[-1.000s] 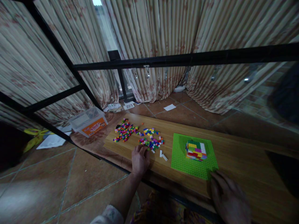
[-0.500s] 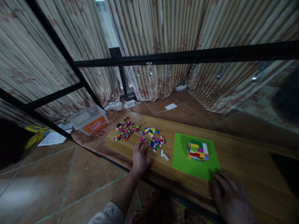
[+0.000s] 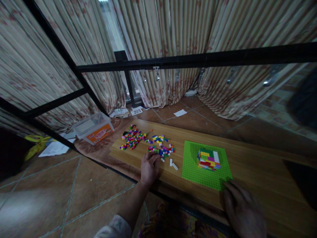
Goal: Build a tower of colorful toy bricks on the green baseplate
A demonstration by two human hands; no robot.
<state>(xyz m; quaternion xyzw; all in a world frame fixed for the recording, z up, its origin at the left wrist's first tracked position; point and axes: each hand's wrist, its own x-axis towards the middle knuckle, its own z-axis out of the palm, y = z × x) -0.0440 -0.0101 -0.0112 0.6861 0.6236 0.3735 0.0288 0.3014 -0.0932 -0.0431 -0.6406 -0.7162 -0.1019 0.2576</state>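
A green baseplate (image 3: pixel 193 167) lies on a wooden board (image 3: pixel 250 165) and carries a low block of stacked coloured bricks (image 3: pixel 208 159). Left of it are two heaps of small loose bricks: one (image 3: pixel 132 138) farther left, one (image 3: pixel 160 150) nearer the plate, plus two white bricks (image 3: pixel 172 163). My left hand (image 3: pixel 149 167) rests at the near edge of the nearer heap, fingers curled down onto the bricks; what they pinch is hidden. My right hand (image 3: pixel 244 210) lies flat with fingers spread, fingertips at the plate's near right corner.
A clear plastic tub with an orange label (image 3: pixel 93 128) sits on the floor at the left. Black metal bars (image 3: pixel 198 59) cross above the board. Striped curtains hang behind. Papers (image 3: pixel 180 113) lie on the tiled floor.
My left hand has shifted slightly toward the nearer brick heap. The right hand has stayed at the plate's corner. The view has moved a little.
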